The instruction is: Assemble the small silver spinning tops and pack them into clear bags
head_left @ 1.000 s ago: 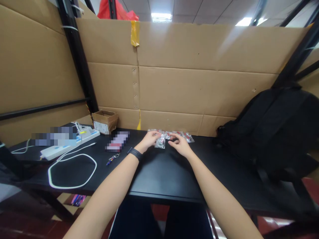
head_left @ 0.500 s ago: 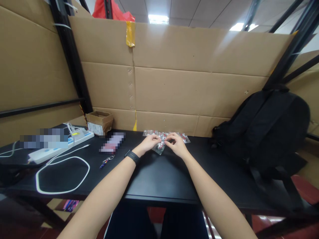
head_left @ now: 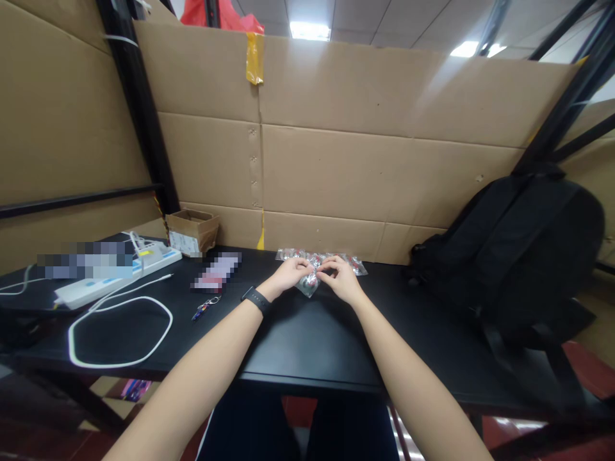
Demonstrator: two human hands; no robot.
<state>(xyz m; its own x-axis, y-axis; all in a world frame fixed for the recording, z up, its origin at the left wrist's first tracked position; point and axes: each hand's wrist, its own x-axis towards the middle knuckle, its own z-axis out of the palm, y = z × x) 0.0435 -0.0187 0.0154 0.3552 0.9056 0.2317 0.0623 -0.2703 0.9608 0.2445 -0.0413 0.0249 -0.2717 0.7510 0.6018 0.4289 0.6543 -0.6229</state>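
Observation:
Both hands meet over a small clear plastic bag [head_left: 309,285] near the back of the black table. My left hand [head_left: 291,274], with a dark band on its wrist, pinches the bag's upper left edge. On the other side, my right hand [head_left: 339,278] pinches the upper right edge between thumb and fingertips. Small reddish and silvery items show through the plastic, too small to name. Behind the hands lies a row of similar clear packets [head_left: 355,265], partly covered by the fingers.
A black backpack [head_left: 519,237] stands at the right. On the left are a small open cardboard box [head_left: 199,234], a blurred-out flat object [head_left: 217,272], a keychain [head_left: 206,308], a white power strip [head_left: 91,288] and a looped white cable [head_left: 120,365]. A cardboard wall [head_left: 336,173] closes the back.
The camera view has shifted slightly. Both hands stay at the bag with almost the same pinch; hardly anything else differs.

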